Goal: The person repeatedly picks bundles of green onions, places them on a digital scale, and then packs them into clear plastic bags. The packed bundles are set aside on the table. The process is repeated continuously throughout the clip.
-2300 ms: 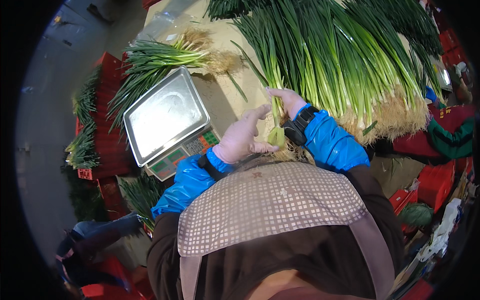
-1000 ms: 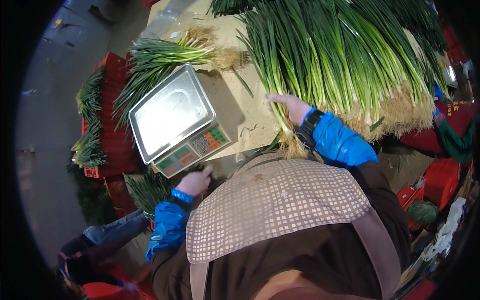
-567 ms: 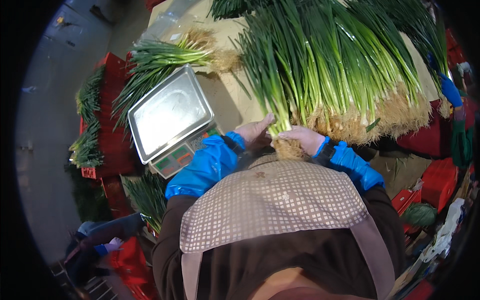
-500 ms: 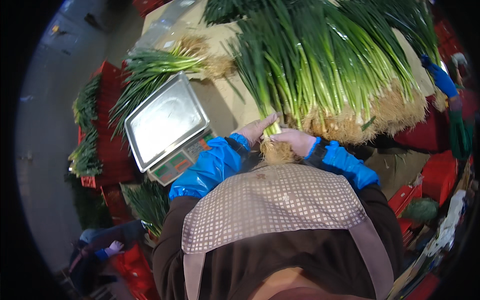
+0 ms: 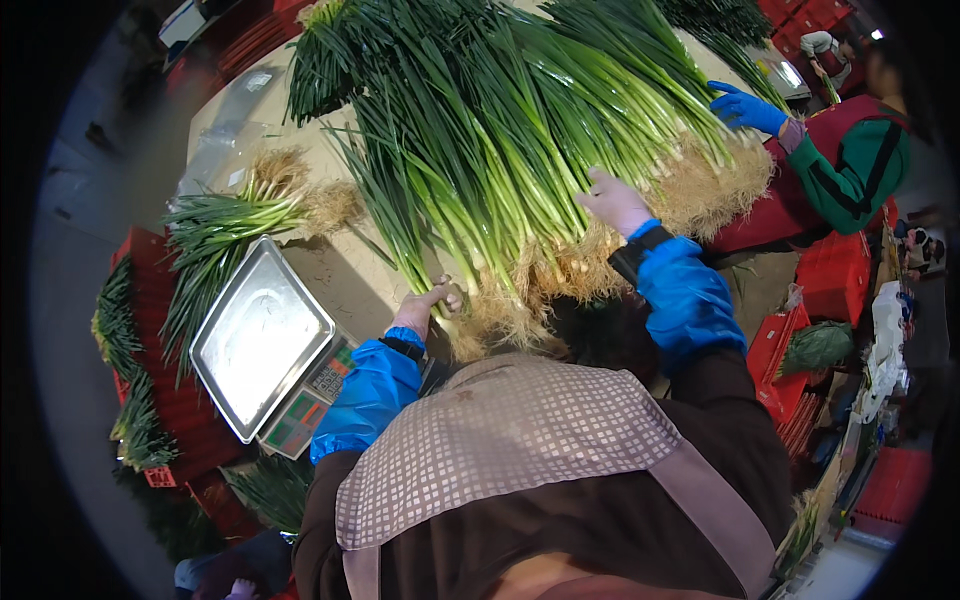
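Note:
My left hand [image 5: 430, 305], in a pale glove, closes around the white lower stalks of some scallions [image 5: 408, 250] near the table's front edge, roots below it. My right hand [image 5: 612, 200] is open, fingers slightly apart, touching stalks in the large row of scallions [image 5: 510, 150] farther to the right. Beside my left forearm stands a weighing scale [image 5: 262, 335] with a bare steel pan. A smaller scallion bunch [image 5: 230, 220] lies behind the scale, with its roots toward the row.
The beige table [image 5: 360, 275] carries plastic bags [image 5: 215, 140]. A co-worker's blue-gloved hand [image 5: 750, 110] and green sleeve [image 5: 855, 170] are at the right. Red crates [image 5: 825, 275] stand at both sides. Another person [image 5: 830, 60] is farther back; someone else [image 5: 235, 570] is at the lower left.
My hands have separated: the left stays low on stalks, the right has moved up and right onto the row. The view has turned. The co-worker's hand now rests higher, among the leaves.

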{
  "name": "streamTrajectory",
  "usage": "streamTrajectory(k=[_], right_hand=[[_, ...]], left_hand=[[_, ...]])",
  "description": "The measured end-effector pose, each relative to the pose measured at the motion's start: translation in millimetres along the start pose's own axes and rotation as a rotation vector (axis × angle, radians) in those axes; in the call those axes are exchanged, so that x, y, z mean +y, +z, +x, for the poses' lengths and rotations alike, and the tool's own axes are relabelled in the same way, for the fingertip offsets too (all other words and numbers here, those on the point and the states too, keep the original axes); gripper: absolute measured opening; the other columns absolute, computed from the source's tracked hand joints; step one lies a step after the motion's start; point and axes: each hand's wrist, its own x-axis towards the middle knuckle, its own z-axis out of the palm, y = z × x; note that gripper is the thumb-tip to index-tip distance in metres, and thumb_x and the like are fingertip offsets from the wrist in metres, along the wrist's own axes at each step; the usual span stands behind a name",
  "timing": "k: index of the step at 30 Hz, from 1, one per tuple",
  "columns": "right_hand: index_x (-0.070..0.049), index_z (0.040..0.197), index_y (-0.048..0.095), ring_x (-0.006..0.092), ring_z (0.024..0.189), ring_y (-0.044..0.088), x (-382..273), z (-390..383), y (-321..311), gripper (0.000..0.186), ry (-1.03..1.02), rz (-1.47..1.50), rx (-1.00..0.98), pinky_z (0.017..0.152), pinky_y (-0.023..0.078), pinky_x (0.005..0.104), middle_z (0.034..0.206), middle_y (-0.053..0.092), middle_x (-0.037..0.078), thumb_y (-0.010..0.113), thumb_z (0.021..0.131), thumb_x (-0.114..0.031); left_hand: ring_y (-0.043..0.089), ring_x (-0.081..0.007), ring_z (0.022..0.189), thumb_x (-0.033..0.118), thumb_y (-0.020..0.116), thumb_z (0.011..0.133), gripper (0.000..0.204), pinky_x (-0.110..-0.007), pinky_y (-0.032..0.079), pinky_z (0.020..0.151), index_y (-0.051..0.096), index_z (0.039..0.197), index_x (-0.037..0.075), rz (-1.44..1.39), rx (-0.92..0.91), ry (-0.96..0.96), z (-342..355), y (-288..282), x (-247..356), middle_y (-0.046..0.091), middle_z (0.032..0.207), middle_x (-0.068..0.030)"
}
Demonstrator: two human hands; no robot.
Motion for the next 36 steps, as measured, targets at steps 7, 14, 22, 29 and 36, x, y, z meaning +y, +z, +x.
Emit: streamTrajectory(k=[7, 14, 22, 29, 36], right_hand=[[0.002, 0.11, 0.061, 0.0349, 0.096, 0.066, -28.7, 25.4, 30.9, 0.064, 0.041, -0.317, -0.125, 0.082, 0.055, 0.0403, 0.104, 0.064, 0.022, 0.078, 0.072, -0.047], [0.002, 0.103, 0.061, 0.0386, 0.097, 0.063, -34.7, 11.8, 52.0, 0.055, 0.005, -0.223, -0.127, 0.083, 0.052, 0.0444, 0.101, 0.065, 0.023, 0.078, 0.073, -0.041], [0.004, 0.117, 0.065, 0.0274, 0.104, 0.064, -23.8, 20.7, 38.6, 0.052, 0.189, 0.626, -0.475, 0.094, 0.047, 0.0385, 0.118, 0.066, 0.016, 0.068, 0.086, -0.038], [-0.004, 0.083, 0.066, 0.0216, 0.094, 0.06, -103.5, -68.0, 34.9, 0.048, -0.045, 1.247, -0.803, 0.092, 0.046, 0.037, 0.096, 0.066, 0.011, 0.058, 0.093, -0.05], [0.004, 0.123, 0.06, 0.0166, 0.106, 0.058, -114.1, -131.4, 56.5, 0.037, 0.214, 1.152, -1.187, 0.098, 0.042, 0.0302, 0.102, 0.066, 0.008, 0.06, 0.095, -0.02]], left_hand=[[0.057, -0.0221, 0.068, 0.005, 0.06, 0.09, 0.026, -0.038, 0.049, 0.062, 0.056, 0.114, -0.004, 0.057, 0.054, 0.07, -1.3, 4.1, 0.6, 0.059, 0.08, -0.0123], [0.058, -0.021, 0.072, 0.007, 0.064, 0.086, 0.029, -0.037, 0.049, 0.066, 0.06, 0.112, -0.004, 0.058, 0.037, 0.055, -7.1, 5.4, 3.8, 0.062, 0.083, -0.0111], [0.064, -0.0186, 0.086, 0.02, 0.074, 0.083, 0.035, -0.033, 0.049, 0.075, 0.068, 0.109, -0.001, 0.229, 0.131, 0.078, -18.5, 10.5, 12.0, 0.069, 0.099, -0.0106], [0.064, -0.021, 0.083, 0.009, 0.066, 0.09, 0.027, -0.036, 0.052, 0.077, 0.063, 0.114, -0.003, 0.162, 0.056, 0.097, -9.2, 0.9, 5.4, 0.068, 0.098, -0.0113], [0.065, -0.0197, 0.093, 0.018, 0.071, 0.086, 0.031, -0.033, 0.049, 0.084, 0.067, 0.109, -0.003, 0.221, 0.014, 0.063, -22.8, 7.9, 17.2, 0.07, 0.098, -0.0094]])
